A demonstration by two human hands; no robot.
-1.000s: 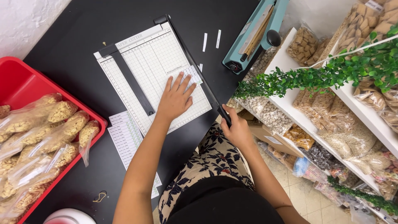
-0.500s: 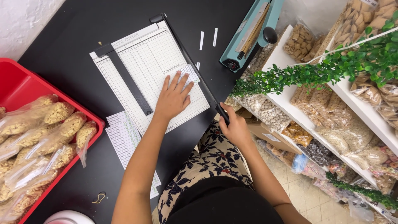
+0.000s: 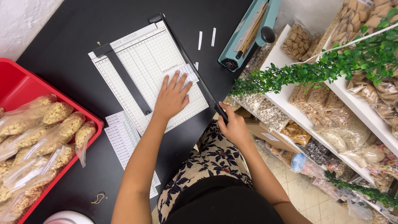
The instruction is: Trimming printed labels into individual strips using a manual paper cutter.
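Note:
A white gridded paper cutter [image 3: 137, 62] lies on the black table [image 3: 74, 33]. My left hand [image 3: 172, 97] rests flat on it with fingers spread, pressing a small printed sheet [image 3: 185, 71] against the cutting edge. My right hand [image 3: 233, 124] is closed around the black handle at the near end of the cutter's blade arm [image 3: 188, 62], which lies down along the right edge of the board. Two thin white paper strips [image 3: 206, 39] lie beyond the blade.
A red bin [image 3: 16, 89] full of bagged snacks [image 3: 45, 124] sits at the left. Printed sheets [image 3: 124, 139] lie near the table's front edge. A teal heat sealer [image 3: 248, 33] stands at the back right. White shelves [image 3: 331, 108] with bagged goods and green foliage [image 3: 323, 68] fill the right.
The view has shifted slightly. My left hand stays on the sheet and my right hand stays on the blade handle, with the blade arm down.

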